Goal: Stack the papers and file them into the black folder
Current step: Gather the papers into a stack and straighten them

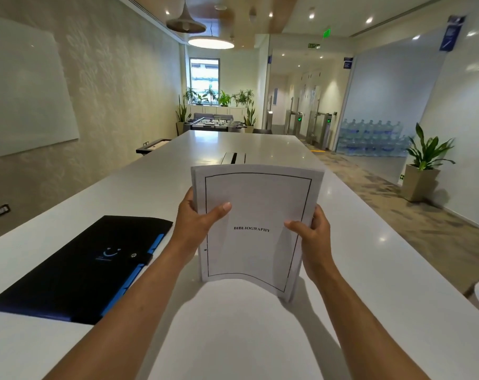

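At about nine o'clock from the hands, the folder (79, 267) is lying flat on the table (369, 270), well apart from the papers. Its flap is sitting closed under a snap button, with blue tabs showing along its right edge; what is inside cannot be seen, and none of the held sheets are in it yet. It is probably lying there so that it stays within reach while both hands are busy.

Moving right, the left hand (197, 223) is gripping the left edge of the papers (256, 229), thumb pressing across the front sheet and the fingers wrapping behind, out of sight. The stack is standing upright at twelve o'clock from the body, its lower edge at or just above the table; contact is hard to tell. The top sheet is reading "BIBLIOGRAPHY" inside a black border. The sheets are bowing slightly, and at the top left their edges are fanning a little, so the stack is looking not quite squared.

At three o'clock of the stack, the right hand (313, 237) is closing on the right edge the same way, thumb in front. Holding the pile on end between both hands is likely serving to tap the edges level before filing.

Filing is not yet beginning: the folder still needs unsnapping.
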A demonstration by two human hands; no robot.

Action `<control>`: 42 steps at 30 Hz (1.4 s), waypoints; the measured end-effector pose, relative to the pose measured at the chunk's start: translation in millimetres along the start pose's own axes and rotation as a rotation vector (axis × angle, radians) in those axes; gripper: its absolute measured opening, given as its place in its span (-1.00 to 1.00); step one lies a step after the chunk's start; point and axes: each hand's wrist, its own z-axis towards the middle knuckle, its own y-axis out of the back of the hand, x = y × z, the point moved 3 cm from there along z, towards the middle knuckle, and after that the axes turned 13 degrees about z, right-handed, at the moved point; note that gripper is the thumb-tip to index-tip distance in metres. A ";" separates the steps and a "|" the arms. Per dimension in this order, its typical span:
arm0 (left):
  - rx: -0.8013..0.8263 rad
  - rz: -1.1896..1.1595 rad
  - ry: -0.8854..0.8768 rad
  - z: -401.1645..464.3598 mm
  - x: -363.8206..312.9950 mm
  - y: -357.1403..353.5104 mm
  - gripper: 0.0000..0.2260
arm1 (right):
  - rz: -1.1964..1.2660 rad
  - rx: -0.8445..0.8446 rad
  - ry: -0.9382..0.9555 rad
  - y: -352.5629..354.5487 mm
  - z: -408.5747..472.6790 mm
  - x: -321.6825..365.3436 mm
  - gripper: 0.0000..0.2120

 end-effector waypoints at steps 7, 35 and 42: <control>-0.064 -0.041 0.015 -2.3 -0.8 -1.3 -0.71 | -0.033 0.001 -0.013 2.4 -2.9 -1.0 -0.62; -0.168 0.065 0.178 -28.3 39.8 -31.5 -0.80 | -0.232 -0.099 -0.111 -0.9 -29.4 -35.7 -0.68; -0.139 0.107 0.245 -44.4 61.6 -39.5 -0.64 | -0.314 -0.115 -0.205 6.4 -42.3 -61.6 -0.61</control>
